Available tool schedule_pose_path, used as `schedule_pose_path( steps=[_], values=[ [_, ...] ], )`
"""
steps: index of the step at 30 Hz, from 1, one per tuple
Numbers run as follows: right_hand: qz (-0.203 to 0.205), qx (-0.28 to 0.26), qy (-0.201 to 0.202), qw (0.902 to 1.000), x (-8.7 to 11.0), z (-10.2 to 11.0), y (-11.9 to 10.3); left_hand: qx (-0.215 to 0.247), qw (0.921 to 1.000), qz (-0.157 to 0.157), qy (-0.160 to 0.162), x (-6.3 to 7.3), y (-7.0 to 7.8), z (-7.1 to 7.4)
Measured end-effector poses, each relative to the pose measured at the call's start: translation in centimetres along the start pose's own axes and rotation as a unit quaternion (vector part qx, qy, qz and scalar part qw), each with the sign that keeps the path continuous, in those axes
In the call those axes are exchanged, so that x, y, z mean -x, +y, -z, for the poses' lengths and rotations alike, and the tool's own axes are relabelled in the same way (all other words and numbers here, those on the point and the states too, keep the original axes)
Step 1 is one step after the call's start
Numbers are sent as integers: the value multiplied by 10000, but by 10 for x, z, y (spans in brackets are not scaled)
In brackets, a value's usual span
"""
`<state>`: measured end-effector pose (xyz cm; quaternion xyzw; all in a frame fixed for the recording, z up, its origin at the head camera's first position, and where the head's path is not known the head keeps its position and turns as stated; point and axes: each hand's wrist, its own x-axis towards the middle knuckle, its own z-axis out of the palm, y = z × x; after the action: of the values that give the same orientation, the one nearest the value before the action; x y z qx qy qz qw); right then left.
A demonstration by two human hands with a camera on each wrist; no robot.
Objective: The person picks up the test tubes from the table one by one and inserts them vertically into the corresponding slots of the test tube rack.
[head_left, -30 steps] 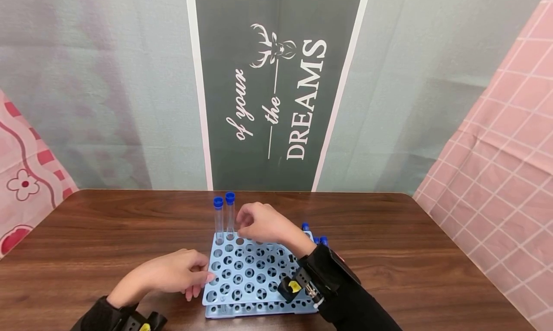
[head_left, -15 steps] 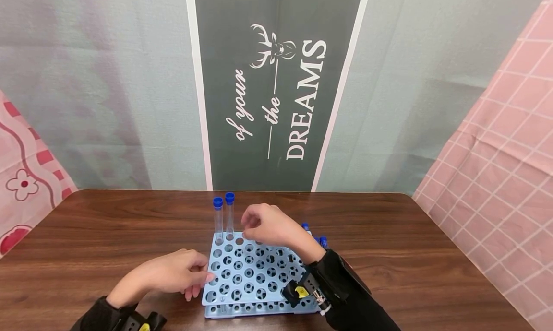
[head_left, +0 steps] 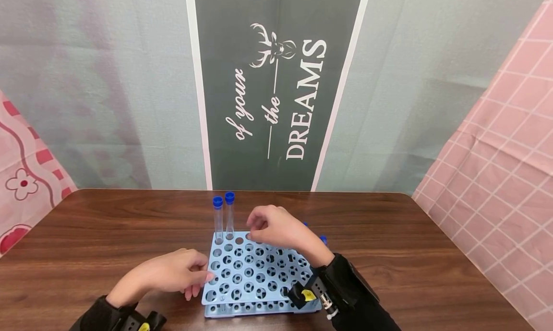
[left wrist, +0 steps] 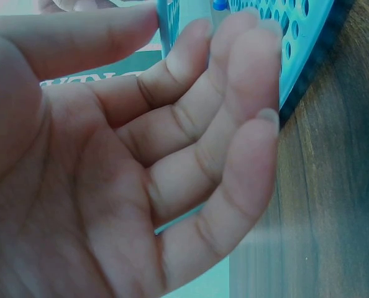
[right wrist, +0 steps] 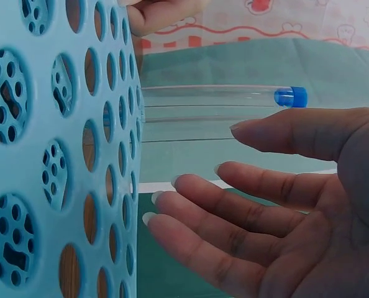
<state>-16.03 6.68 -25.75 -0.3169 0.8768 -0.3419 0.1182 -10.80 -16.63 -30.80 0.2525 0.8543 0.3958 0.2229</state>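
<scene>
A pale blue test tube rack (head_left: 248, 272) with rows of round holes stands at the table's front middle. Two clear test tubes with blue caps, a front one (head_left: 219, 220) and a back one (head_left: 230, 216), stand upright in its far left corner. My left hand (head_left: 174, 272) holds the rack's left edge, thumb over the top plate and fingers curled by the gap below. Above the far row, right of those tubes, hovers my right hand (head_left: 276, 225). Its fingers (right wrist: 234, 211) are spread and loosely bent, holding nothing in the right wrist view.
More blue caps (head_left: 323, 239) show at the rack's right side, partly behind my right forearm. Brown wooden table (head_left: 129, 220) surrounds the rack. A hanging grey-green cloth (head_left: 276, 168) with lettering covers the back, with pink cloths at both sides.
My right hand has drifted slightly right along the rack's far row, away from the two standing tubes. The left hand, rack and those tubes have stayed put.
</scene>
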Motion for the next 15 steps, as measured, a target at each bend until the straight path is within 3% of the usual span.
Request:
schedule_pose_path(
  steps=[15],
  values=[
    [-33,-116,-118,9999,9,7,7,36,10000,62,-6,0,0,-1]
  ],
)
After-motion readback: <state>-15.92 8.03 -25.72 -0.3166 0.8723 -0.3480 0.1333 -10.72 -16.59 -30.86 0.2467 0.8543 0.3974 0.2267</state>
